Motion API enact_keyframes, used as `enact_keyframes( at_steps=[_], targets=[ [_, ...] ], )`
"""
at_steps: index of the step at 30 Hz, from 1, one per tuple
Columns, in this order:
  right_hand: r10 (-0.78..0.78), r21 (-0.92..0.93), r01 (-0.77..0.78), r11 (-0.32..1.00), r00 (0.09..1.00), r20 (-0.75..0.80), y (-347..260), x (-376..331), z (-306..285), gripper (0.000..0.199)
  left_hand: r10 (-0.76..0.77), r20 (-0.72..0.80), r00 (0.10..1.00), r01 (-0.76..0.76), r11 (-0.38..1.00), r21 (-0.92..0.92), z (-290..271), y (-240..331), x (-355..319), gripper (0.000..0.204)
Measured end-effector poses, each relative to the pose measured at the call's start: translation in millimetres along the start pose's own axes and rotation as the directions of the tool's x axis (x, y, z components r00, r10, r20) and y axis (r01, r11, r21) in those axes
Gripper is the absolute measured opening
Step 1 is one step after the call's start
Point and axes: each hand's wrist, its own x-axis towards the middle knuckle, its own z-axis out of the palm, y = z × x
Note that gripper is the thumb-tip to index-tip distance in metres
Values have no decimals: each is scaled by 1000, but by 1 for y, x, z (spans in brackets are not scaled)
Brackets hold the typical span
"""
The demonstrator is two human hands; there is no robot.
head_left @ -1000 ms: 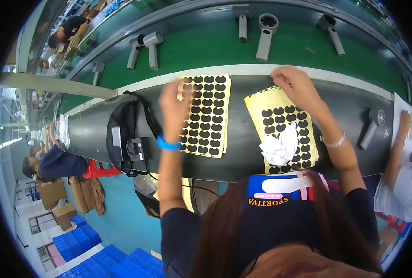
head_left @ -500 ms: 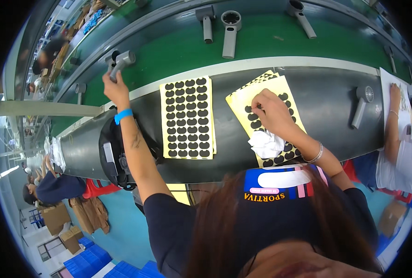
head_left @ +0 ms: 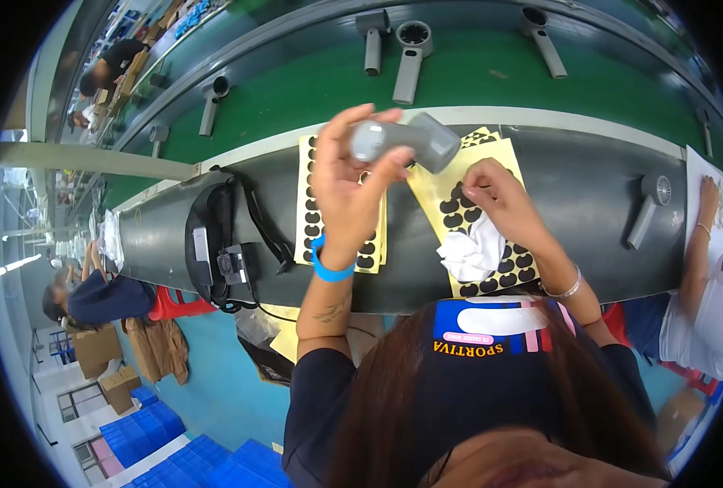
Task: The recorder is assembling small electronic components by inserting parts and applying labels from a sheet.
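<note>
- A factory line is running across the view: a dark grey workbench point(head_left: 589, 195) is lying near the person, and a green conveyor belt point(head_left: 475, 77) is passing along its far side.
- The left hand point(head_left: 349, 183) is holding a grey handheld device point(head_left: 406, 140) raised above the bench, fingers closed around its handle, the wider head pointing right.
- The right hand point(head_left: 491, 195) is resting on the right yellow sheet point(head_left: 479, 215) of black oval stickers, fingertips pinched together on its upper part; whether a sticker is already lifted cannot be told.
- Judgement: a sticker is being picked off while the device is being presented for it. The next move is likely calling for a clean peel and for bringing sticker and device together squarely.
- A crumpled white cloth point(head_left: 471, 252) is lying on the same sheet, just near of the right hand.
- A second yellow sticker sheet point(head_left: 312, 211) is lying to the left, partly hidden behind the left forearm.
- A black strapped unit point(head_left: 219, 252) is sitting at the left end of the bench.
- Several more grey devices point(head_left: 410, 57) are lying on the belt, and another one point(head_left: 646, 207) is lying on the bench at right.
- A co-worker's arm point(head_left: 707, 215) is reaching over white paper at the far right edge.
</note>
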Motion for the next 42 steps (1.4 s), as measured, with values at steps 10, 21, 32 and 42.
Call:
enact_keyframes(
  at_steps=[10, 21, 32, 42],
  targets=[
    [-159, 98, 193, 976, 947, -280, -60, -40, -50, 14, -60, 171, 983, 39, 991, 128, 49, -39, -12, 50],
    [-149, 377, 240, 894, 956, -254, -65, -35, -35, 34, 35, 151, 988, -47, 996, 77, 62, -38, -22, 57],
    [-140, 327, 163, 931, 986, -94, -75, -37, -33, 36, -56, 158, 986, 61, 998, -24, 59, -30, -46, 41],
    [-62, 229, 92, 969, 989, -135, -86, -43, -42, 36, -71, 276, 959, 63, 997, 40, 63, -26, -47, 40]
  ],
)
